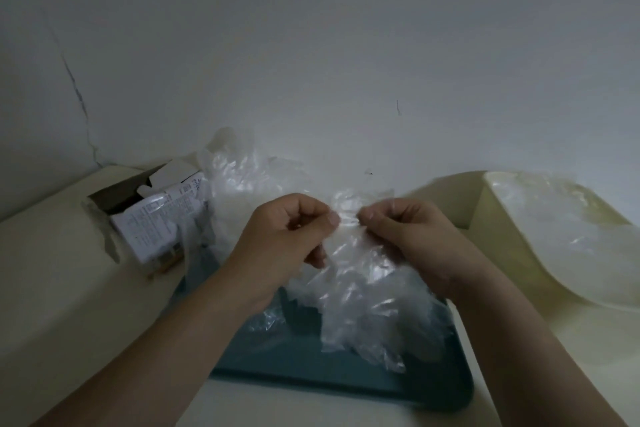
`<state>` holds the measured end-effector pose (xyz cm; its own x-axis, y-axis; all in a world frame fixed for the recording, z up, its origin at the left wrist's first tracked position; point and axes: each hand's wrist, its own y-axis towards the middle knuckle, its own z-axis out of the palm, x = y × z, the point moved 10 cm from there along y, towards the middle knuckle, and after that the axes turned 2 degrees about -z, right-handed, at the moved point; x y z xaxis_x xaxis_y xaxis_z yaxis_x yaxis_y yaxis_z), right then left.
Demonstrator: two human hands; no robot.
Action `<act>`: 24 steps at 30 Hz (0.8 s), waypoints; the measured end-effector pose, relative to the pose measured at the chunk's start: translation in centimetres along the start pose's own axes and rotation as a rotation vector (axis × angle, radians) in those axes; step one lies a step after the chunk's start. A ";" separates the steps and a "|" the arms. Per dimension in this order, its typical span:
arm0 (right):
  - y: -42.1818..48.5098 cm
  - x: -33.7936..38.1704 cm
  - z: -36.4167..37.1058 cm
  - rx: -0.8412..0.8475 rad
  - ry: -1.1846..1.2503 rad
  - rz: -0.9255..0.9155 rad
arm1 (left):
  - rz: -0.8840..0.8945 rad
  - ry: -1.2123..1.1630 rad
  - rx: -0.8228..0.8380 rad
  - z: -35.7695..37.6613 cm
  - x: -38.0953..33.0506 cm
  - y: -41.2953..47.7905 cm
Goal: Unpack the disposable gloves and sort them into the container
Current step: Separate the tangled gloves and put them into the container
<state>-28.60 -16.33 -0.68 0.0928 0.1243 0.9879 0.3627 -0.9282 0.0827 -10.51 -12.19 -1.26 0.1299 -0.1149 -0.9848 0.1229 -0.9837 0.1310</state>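
My left hand [287, 232] and my right hand [408, 232] pinch the same clear plastic disposable glove [360, 274] between thumb and fingers, fingertips almost touching above a teal tray [311, 364]. The glove hangs crumpled below my hands onto the tray. A loose heap of more clear gloves [242, 177] lies behind my left hand. At the right stands a cream container [485, 218] with clear gloves [561, 218] inside it.
An opened cardboard glove box [152, 218] with printed text lies tipped at the left on the cream table [69, 288]. A white wall with a crack rises right behind the table.
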 end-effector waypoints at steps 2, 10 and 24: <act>0.0 0.1 -1.6 -0.082 -0.061 -0.008 | 0.128 0.378 -0.045 -0.6 -0.3 0.2; -0.2 -0.4 -1.3 0.014 -0.111 0.012 | 0.087 0.716 0.166 2.2 4.6 -0.1; -1.2 3.4 -0.4 0.161 -0.109 -0.194 | 0.494 0.385 -0.066 -0.9 -5.2 -1.1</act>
<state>-29.05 -14.95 2.64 0.1032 0.3391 0.9351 0.5258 -0.8166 0.2381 -10.44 -10.41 3.84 0.5303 -0.4837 -0.6963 0.0165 -0.8152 0.5789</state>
